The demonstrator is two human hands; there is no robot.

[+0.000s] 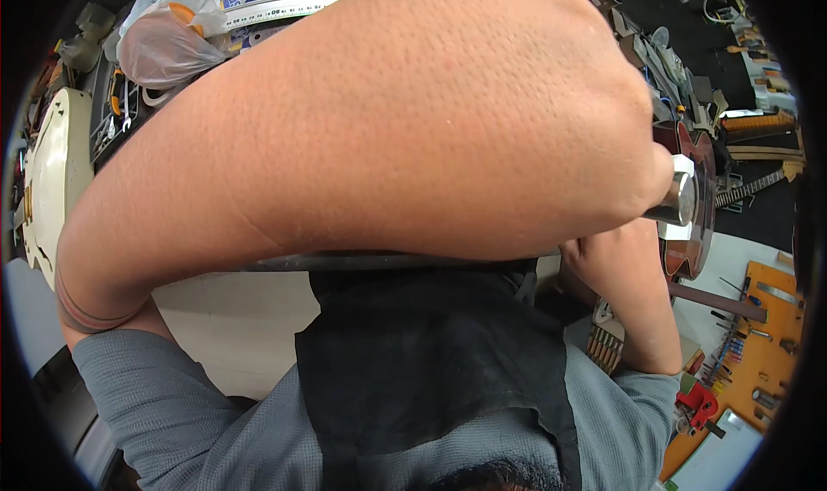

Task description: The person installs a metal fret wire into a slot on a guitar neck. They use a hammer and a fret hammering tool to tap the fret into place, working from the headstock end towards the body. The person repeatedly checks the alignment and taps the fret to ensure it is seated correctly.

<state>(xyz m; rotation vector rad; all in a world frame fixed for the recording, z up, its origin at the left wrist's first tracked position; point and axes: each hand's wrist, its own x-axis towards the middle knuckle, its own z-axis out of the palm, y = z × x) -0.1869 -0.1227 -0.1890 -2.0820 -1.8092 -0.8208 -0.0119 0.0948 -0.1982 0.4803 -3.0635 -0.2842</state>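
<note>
Jutting from the closed left hand (586, 121), a silver cylinder (686, 200) is gripped just beside a dark red guitar body (680, 258). The right hand (594, 245) is mostly covered by the left; whether its grip is open cannot be told. The worktop (370, 261) edge is seen below the left forearm (284, 155). Open room is left between black apron (422, 344) and left sleeve (155, 388).

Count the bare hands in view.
2: the left hand, right of centre beside a metal cylinder, and the right hand just below it, partly hidden.
</note>
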